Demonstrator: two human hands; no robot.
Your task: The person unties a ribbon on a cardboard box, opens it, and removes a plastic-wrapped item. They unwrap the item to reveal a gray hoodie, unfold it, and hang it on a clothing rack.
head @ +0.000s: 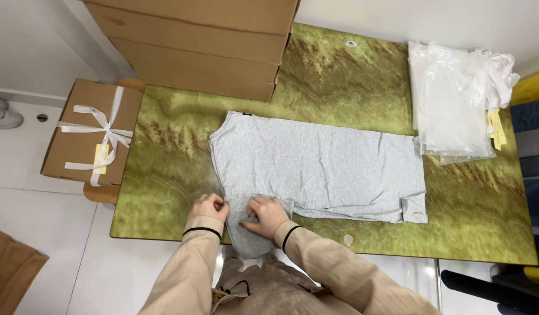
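Green marbled worktop point(164, 175), grey T-shirt point(316, 169) spread flat.
Left hand point(208, 207) and right hand point(268, 214) pinch its sleeve point(246, 233); stacked cardboard boxes point(199, 46) behind, clear bags point(453, 111) right.

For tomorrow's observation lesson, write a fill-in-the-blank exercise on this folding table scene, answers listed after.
1. Both hands, left hand and right hand, rest on a ____ T-shirt.
2. The table top is ____ with brown streaks.
3. The flat box at the table's left end is tied with a white ____.

Answers: grey; green; ribbon
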